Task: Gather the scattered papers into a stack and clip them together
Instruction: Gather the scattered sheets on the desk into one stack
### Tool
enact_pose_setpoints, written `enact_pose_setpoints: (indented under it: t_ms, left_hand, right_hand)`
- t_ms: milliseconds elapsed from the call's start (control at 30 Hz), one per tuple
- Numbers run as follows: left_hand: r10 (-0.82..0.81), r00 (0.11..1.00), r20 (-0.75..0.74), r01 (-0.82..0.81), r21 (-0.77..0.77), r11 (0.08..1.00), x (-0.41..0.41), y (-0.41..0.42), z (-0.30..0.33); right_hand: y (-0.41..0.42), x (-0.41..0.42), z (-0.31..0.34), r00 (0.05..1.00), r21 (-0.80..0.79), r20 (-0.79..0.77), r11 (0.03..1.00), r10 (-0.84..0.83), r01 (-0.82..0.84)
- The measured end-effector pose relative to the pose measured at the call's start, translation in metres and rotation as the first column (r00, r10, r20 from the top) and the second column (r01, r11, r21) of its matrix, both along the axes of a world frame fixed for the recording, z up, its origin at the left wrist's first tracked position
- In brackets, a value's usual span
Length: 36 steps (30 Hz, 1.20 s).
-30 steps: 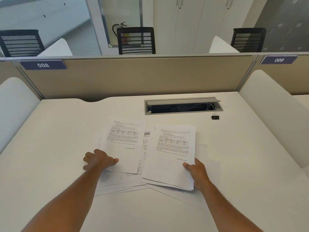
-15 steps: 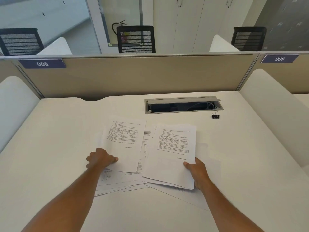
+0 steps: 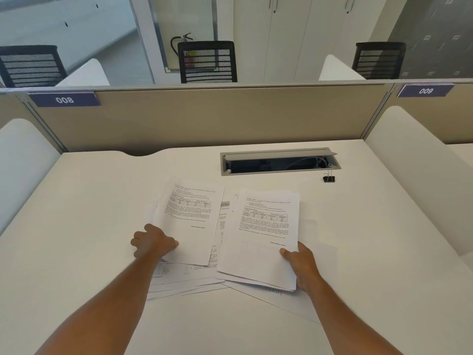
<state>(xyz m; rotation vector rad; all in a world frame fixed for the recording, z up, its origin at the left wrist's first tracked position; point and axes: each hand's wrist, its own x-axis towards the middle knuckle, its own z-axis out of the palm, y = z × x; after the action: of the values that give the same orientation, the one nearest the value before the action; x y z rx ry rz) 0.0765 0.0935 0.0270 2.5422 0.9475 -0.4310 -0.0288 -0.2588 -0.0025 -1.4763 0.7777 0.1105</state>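
The papers (image 3: pixel 222 239) lie spread on the white desk (image 3: pixel 89 226), just in front of the cable box (image 3: pixel 279 162) that is sunk into the desk top. They are not one stack: two printed sheets lie on top, side by side, and more sheets stick out under them toward the person.

The left hand (image 3: pixel 153 242) holds the sheet that lies in front of the left end of the cable box. Its thumb lies on the top of the paper at the near left corner and the other fingers are curled at the edge, so it grips this sheet. The sheet is a little tilted.

The right hand (image 3: pixel 302 265) holds the group of sheets that lies in front of the middle of the cable box. The thumb presses on the top page near its lower right corner, and the fingers go under the right edge, where I cannot see them well. These sheets seem slightly lifted at the near edge.

The black binder clip (image 3: pixel 329 178) stands on the desk just in front of the right end of the cable box, apart from the papers and from both hands.

Behind the cable box a beige partition (image 3: pixel 204 119) closes the desk.
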Motion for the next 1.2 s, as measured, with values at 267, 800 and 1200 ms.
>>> enact_pose_setpoints:
  t_ms: [267, 800, 1200]
  left_hand:
    - [0.109, 0.974, 0.198, -0.068, -0.204, 0.977, 0.000, 0.014, -0.001]
    - [0.270, 0.900, 0.342, 0.082, -0.740, 0.668, 0.022, 0.041, 0.045]
    - [0.159, 0.982, 0.099, 0.015, -0.889, 0.457, -0.020, -0.011, 0.009]
  right_hand:
    - [-0.002, 0.002, 0.005, 0.999, 0.061, -0.026, 0.998, -0.020, 0.021]
    - [-0.005, 0.010, 0.008, 0.996, 0.236, 0.001, 0.968, -0.092, 0.089]
    - [0.028, 0.033, 0.020, 0.998, 0.303, 0.050, 0.952, 0.034, -0.048]
